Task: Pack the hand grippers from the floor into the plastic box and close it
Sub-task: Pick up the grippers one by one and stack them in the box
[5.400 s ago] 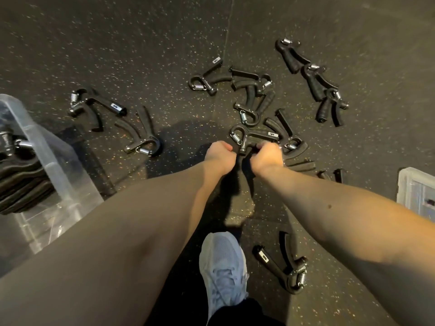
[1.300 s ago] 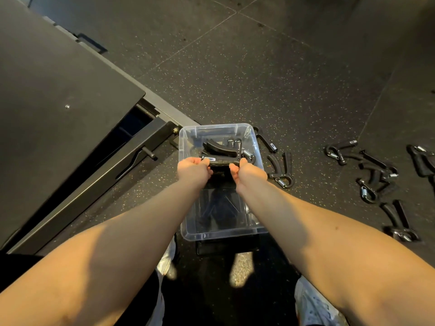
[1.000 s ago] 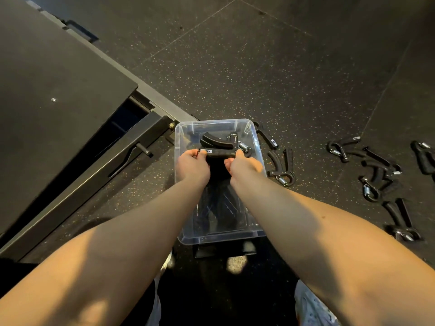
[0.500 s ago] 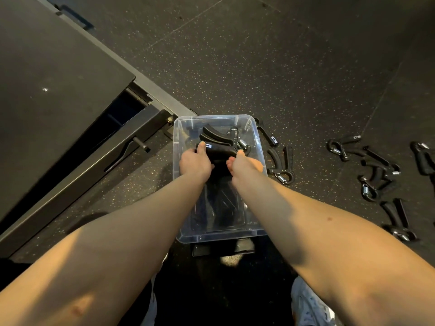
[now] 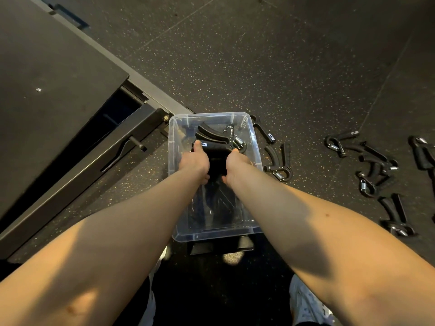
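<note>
a: hands?
b: left hand (image 5: 195, 161) and right hand (image 5: 235, 164) both curled round one black gripper (image 5: 217, 147), one at each end.
a: where's it sit?
b: low inside the clear box (image 5: 173, 137), lid off, box under both hands.
a: floor?
b: two loose grippers (image 5: 280, 164) just right of the right hand, outside the box. more grippers (image 5: 367, 170) well apart, farther right.

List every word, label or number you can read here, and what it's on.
No text is legible.
White tag on the held hand gripper: too small to read.
Scale marks by its spring: too small.
White tag on the floor gripper beside the plastic box: blurred.
White tag on the farther floor gripper: blurred.
</note>
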